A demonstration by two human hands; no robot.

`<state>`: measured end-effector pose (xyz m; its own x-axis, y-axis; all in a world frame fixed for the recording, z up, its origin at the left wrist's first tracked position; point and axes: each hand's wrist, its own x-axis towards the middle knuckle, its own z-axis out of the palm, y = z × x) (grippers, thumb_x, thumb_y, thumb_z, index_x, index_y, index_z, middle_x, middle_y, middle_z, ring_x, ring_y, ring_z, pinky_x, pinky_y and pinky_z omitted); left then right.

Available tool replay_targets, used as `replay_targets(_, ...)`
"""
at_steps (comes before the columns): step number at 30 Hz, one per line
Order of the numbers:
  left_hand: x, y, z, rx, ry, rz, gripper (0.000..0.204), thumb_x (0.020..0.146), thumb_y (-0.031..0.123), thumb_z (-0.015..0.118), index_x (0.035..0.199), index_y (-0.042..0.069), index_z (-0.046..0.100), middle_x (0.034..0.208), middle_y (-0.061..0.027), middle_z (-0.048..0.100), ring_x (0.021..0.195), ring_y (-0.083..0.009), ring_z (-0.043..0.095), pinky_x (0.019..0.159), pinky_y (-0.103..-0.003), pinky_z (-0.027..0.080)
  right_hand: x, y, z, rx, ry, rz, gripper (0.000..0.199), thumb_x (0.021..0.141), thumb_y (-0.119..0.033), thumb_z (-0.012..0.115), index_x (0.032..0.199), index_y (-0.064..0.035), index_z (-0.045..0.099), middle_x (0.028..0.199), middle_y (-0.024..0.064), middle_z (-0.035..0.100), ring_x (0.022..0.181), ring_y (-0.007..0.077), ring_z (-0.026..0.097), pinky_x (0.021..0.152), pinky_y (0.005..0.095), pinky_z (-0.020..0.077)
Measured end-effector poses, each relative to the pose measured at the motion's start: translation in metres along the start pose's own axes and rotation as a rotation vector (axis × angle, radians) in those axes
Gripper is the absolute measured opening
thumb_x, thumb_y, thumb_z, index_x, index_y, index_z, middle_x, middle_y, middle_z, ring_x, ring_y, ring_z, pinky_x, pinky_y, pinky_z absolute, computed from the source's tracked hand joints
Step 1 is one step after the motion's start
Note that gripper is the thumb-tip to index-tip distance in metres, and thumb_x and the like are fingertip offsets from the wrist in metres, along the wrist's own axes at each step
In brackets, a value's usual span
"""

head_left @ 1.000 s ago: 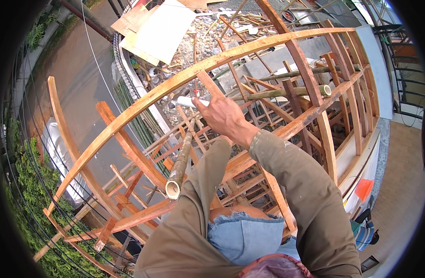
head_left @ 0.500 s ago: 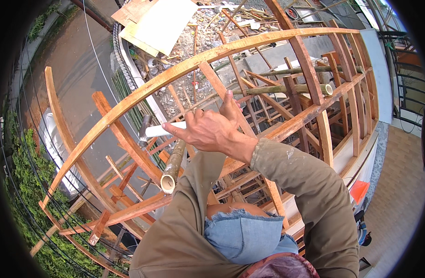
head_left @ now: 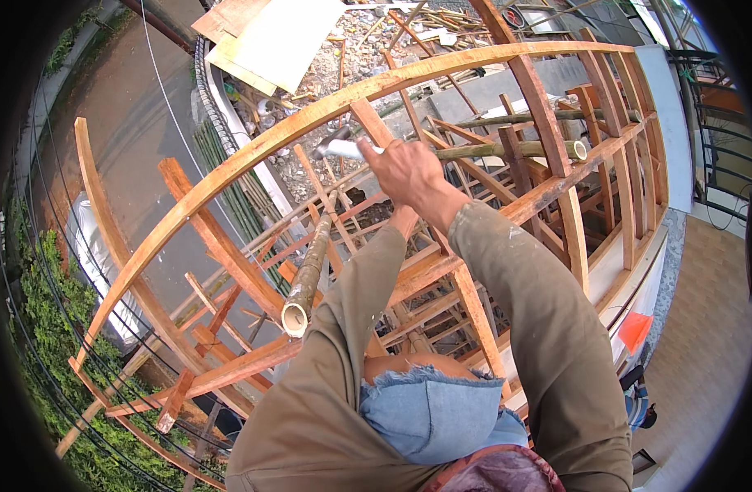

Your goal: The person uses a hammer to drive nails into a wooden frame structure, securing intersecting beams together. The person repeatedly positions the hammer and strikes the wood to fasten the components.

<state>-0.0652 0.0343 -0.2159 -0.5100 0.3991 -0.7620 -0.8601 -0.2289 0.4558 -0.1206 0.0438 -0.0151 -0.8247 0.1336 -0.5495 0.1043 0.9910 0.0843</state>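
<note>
Curved wooden frame (head_left: 253,156) spans a yard; above it, the right hand (head_left: 409,168) grips a hammer (head_left: 343,148). Left hand hidden.

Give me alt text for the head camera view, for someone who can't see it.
A person's right hand grips a hammer with a pale handle above a curved orange-brown wooden frame, high over a street. A bamboo pole angles up beside the left sleeve; the left hand is hidden.

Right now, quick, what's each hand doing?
Right hand: closed around a pale-handled hammer, raised by the curved wooden beam.
Left hand: cannot tell, hidden behind the right hand and sleeve.
</note>
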Motion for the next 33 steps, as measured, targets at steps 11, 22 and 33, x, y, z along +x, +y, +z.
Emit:
replay_targets(11, 0.007, -0.010, 0.001, -0.028, -0.049, 0.016, 0.045, 0.098, 0.051, 0.062, 0.106, 0.007, 0.060, 0.092, -0.0039, 0.060, 0.084, -0.0173, 0.061, 0.077, -0.033, 0.052, 0.002, 0.012, 0.009, 0.000, -0.112, -0.082, 0.063, 0.102, -0.015, 0.052, 0.160, -0.0094, 0.029, 0.095, 0.0127, 0.069, 0.083, 0.0268, 0.074, 0.070, 0.0399, 0.0617)
replay_targets(22, 0.005, -0.009, 0.003, -0.014, -0.055, 0.015, 0.043, 0.100, 0.046, 0.061, 0.112, 0.005, 0.060, 0.100, -0.0042, 0.061, 0.090, -0.0174, 0.062, 0.081, -0.033, 0.052, -0.007, 0.012, -0.007, -0.028, -0.033, -0.157, 0.053, 0.103, -0.013, 0.049, 0.154, -0.0062, 0.036, 0.088, 0.0078, 0.068, 0.078, 0.0225, 0.074, 0.071, 0.0428, 0.0604)
replay_targets(33, 0.013, -0.017, -0.005, -0.086, -0.140, 0.019, 0.041, 0.102, 0.042, 0.060, 0.118, 0.004, 0.061, 0.107, -0.0046, 0.062, 0.097, -0.0176, 0.063, 0.086, -0.033, 0.052, -0.009, 0.019, -0.004, 0.005, 0.033, -0.131, 0.058, 0.098, -0.015, 0.057, 0.152, -0.0006, 0.041, 0.096, 0.0195, 0.074, 0.076, 0.0278, 0.076, 0.061, 0.0362, 0.0603)
